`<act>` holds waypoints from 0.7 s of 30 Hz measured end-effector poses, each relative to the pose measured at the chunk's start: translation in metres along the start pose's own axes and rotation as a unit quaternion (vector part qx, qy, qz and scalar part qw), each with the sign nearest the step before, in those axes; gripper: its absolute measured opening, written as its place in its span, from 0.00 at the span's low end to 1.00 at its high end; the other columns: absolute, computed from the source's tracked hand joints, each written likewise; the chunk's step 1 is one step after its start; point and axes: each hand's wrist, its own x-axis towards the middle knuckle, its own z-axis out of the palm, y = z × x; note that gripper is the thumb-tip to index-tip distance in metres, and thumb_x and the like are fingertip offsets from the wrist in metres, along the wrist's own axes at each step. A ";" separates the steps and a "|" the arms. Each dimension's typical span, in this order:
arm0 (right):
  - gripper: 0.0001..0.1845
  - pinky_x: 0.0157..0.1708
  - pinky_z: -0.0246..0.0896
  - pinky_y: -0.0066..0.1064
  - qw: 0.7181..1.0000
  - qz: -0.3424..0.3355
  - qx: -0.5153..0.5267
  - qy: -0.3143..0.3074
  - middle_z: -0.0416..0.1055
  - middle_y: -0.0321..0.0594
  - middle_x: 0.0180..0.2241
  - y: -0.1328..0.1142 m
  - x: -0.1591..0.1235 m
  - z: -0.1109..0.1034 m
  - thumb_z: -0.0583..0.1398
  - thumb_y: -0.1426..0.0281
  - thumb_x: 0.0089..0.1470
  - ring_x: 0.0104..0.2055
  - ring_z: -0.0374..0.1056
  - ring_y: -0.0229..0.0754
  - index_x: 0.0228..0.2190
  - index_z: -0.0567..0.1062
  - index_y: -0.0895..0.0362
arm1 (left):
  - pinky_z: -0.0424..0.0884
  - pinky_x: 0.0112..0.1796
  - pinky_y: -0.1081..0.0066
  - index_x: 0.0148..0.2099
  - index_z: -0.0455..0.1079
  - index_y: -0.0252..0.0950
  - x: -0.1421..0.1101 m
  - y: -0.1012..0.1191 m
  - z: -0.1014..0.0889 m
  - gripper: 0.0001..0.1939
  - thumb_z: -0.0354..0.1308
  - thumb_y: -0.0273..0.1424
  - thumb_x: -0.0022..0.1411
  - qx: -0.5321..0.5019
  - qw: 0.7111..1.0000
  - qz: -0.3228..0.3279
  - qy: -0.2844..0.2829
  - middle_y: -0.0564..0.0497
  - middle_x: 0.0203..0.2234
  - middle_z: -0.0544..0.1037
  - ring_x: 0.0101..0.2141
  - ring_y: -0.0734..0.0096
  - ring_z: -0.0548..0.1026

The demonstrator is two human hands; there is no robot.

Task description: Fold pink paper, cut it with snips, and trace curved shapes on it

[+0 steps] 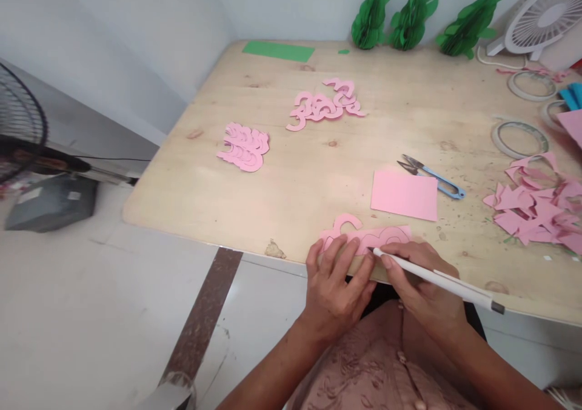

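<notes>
My right hand (425,285) grips a white pen (436,278), its dark tip on a pink paper strip (395,235) at the table's front edge. Curved outlines are drawn on that strip. With fingers spread, my left hand (339,279) presses down on the strip and on a pink curved cutout (348,221). Part of the cutout is hidden under the fingers. Just beyond lies a pink paper rectangle (404,196). Blue-handled thread snips (439,179) rest behind it, blades apart.
Pink cutouts lie in a neat stack (245,147) and a loose heap (322,105). Pink scraps (536,207) and tape rolls (519,140) are at right. Green paper shapes (370,20), a green strip (278,51) and a white fan (548,16) stand or lie at the back.
</notes>
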 end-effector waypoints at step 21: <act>0.07 0.34 0.67 0.35 1.000 0.024 0.002 0.010 0.77 0.38 0.30 0.001 -0.002 0.001 0.56 0.68 0.58 0.33 0.73 0.42 0.31 0.73 0.54 | 0.54 0.56 0.48 0.50 0.71 0.37 -0.002 0.000 0.000 0.15 0.54 0.32 0.61 0.005 1.000 0.005 -0.002 0.42 0.49 0.75 0.54 0.54 0.66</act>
